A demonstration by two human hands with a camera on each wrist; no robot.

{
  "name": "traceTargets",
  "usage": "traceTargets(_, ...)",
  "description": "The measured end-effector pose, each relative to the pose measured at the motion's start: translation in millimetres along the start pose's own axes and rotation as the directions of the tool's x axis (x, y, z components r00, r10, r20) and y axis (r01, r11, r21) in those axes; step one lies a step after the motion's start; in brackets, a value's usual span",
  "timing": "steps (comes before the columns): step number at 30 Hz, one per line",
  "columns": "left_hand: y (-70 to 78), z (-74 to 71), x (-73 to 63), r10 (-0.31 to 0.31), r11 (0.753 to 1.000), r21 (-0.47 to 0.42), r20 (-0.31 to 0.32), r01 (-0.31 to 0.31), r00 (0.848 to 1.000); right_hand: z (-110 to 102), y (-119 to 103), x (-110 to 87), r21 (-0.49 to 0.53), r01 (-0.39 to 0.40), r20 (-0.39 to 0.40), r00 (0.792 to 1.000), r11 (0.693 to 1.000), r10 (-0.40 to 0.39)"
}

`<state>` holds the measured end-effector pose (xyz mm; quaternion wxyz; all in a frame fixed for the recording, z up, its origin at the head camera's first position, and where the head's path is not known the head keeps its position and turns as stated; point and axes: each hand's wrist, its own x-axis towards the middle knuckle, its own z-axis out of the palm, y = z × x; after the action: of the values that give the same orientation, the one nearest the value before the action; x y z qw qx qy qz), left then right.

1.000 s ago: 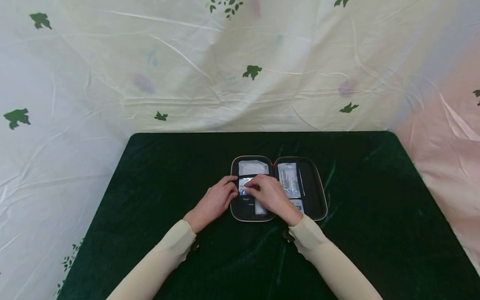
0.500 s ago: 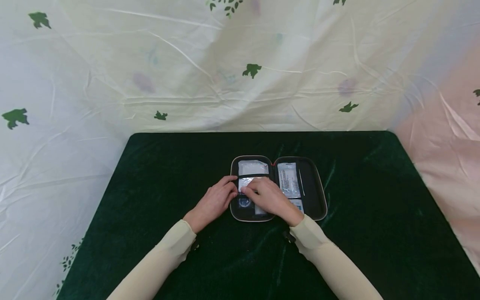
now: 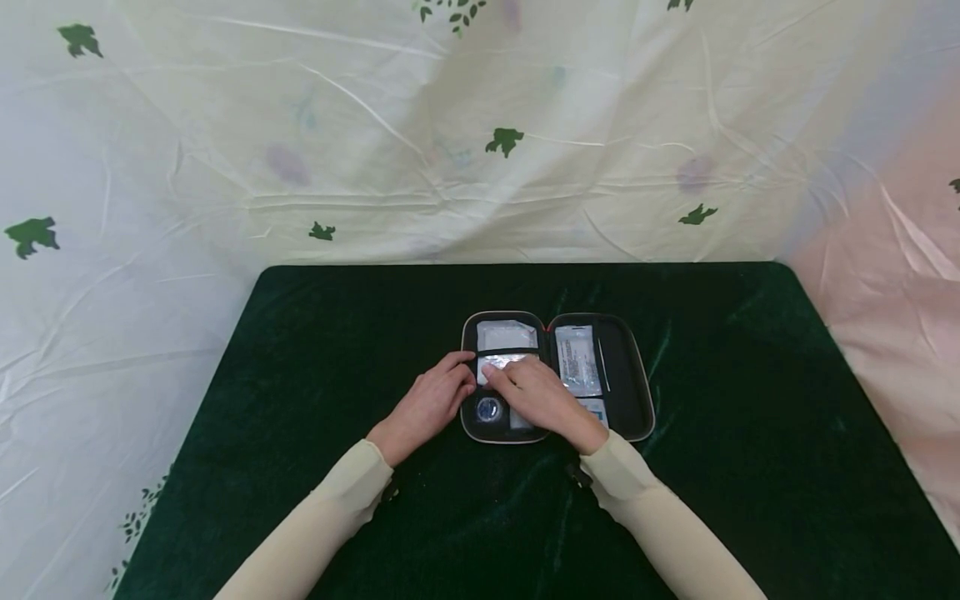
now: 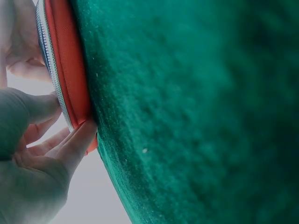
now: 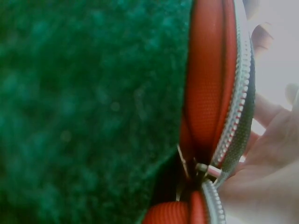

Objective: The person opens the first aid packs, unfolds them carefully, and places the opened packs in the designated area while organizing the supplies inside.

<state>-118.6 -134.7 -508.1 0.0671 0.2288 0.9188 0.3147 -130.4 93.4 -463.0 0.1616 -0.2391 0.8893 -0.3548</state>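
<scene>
An unzipped hard case [image 3: 645, 379], dark inside and red outside, lies spread on the table. At its left rim is my left hand [image 3: 429, 402]; in the left wrist view its thumb and fingers [image 4: 77, 142] grip the zipped edge and red side wall. My right hand [image 3: 542, 393] reaches over the left half, thumb outstretched on a silvery packet [image 3: 491, 362], other fingertips partly hidden. Just below the thumb sits a small round bluish item [image 3: 490, 409] that looks wrapped in clear plastic. A white packet [image 3: 506, 335] lies above a dark strap [image 3: 498, 352].
In the right half are a printed white packet [image 3: 577, 360], a thin white stick [image 3: 604, 367] and a smaller packet [image 3: 595, 408] partly behind my right wrist. Green velvet covers the table [image 3: 360, 325]. A pale patterned cloth [image 3: 375, 167] hangs behind it.
My right fingers have gone from a raised pinch over the silvery packet to lying lower on it. The round bluish item has come into view below them. My left hand stays put.
</scene>
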Motion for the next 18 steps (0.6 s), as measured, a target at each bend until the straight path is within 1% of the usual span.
traceTargets(2, -3.1, 2.8, 1.0, -0.008, 1.000, 0.005, -0.003, 0.008, 1.000, -0.1, 0.2, 0.1, -0.003, 0.005, 0.004, 1.000, 1.000, -0.005)
traceTargets(4, -5.6, 5.2, 1.7, -0.004, 1.000, 0.020, -0.010, 0.005, 1.000, -0.3, 0.6, 0.3, -0.002, 0.004, 0.007, 1.000, 1.000, -0.004)
traceTargets(6, -4.0, 3.7, 1.3, 0.004, 1.000, 0.030, -0.010, -0.004, 1.000, -0.5, 0.7, 0.2, -0.001, -0.001, 0.007, 1.000, 1.000, 0.001)
traceTargets(7, -5.5, 4.6, 1.4, 0.011, 0.999, 0.034, -0.015, -0.011, 1.000, -0.7, 0.6, -0.1, 0.005, -0.006, 0.003, 1.000, 1.000, 0.006)
traceTargets(9, 1.0, -0.6, -0.2, 0.018, 0.999, 0.030, -0.006, -0.018, 1.000, -1.4, 0.7, -1.1, 0.026, -0.016, -0.012, 1.000, 1.000, 0.017)
traceTargets(11, 4.8, -4.7, -3.3, 0.044, 0.998, 0.047, 0.003, -0.044, 0.999, -3.3, 0.1, -3.6, 0.057, -0.027, -0.038, 0.999, 0.998, 0.030)
traceTargets(12, 3.8, -5.0, -4.4, 0.059, 0.997, 0.052, 0.006, -0.059, 0.998, -4.7, -0.2, -5.1, 0.075, -0.032, -0.052, 0.998, 0.997, 0.036)
traceTargets(14, 17.2, -14.5, -8.5, 0.034, 0.998, 0.054, 0.022, -0.036, 0.999, -9.1, -1.3, -9.2, 0.105, -0.029, -0.084, 0.996, 0.994, 0.038)
traceTargets(16, 26.0, -20.9, -12.0, -0.001, 0.998, 0.067, 0.026, -0.001, 1.000, -15.1, -2.9, -14.1, 0.133, -0.019, -0.114, 0.993, 0.991, 0.034)
traceTargets(18, 39.5, -30.8, -14.8, -0.066, 0.995, 0.073, 0.032, 0.064, 0.997, -22.5, -4.2, -19.6, 0.140, 0.001, -0.142, 0.990, 0.990, 0.019)
